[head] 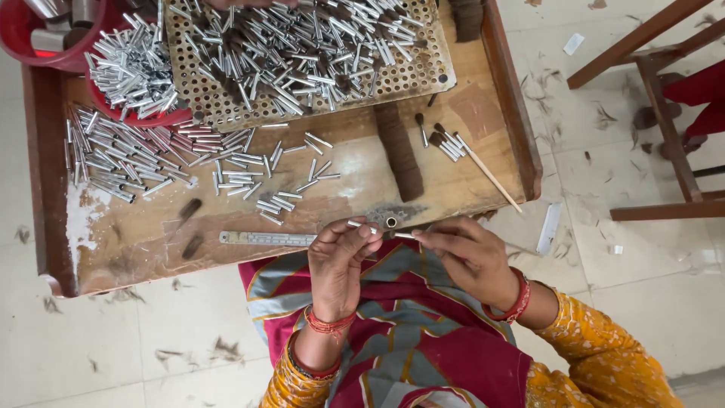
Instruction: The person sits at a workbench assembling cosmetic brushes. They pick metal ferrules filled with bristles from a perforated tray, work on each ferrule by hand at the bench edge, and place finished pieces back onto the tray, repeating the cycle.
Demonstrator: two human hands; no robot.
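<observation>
Lower centre of the frame: your left hand (pixel 337 261) and right hand (pixel 470 257) meet just above your lap, at the near edge of the wooden tray (pixel 151 242). Your left fingers are pinched together on a short silver metal tube (pixel 361 224), a slim, shiny cylinder whose end shows beyond the fingertips. Your right fingertips are closed on a second thin silver piece (pixel 402 236), lying level and pointing toward the left hand; whether the two pieces touch cannot be told. Between the hands, a small round hole with a metal rim (pixel 390 222) sits in the tray edge. A steel ruler (pixel 264 239) lies flat just left of your left hand. Centre left: loose silver tubes (pixel 151 155) scattered in a heap. Top centre: a perforated board (pixel 302 53) loaded with tubes holding dark bristle tufts. Right of centre: a brown bundle of hair (pixel 399 151), and beside it several finished tufted tubes (pixel 445 142) with a thin wooden stick (pixel 491 177).
</observation>
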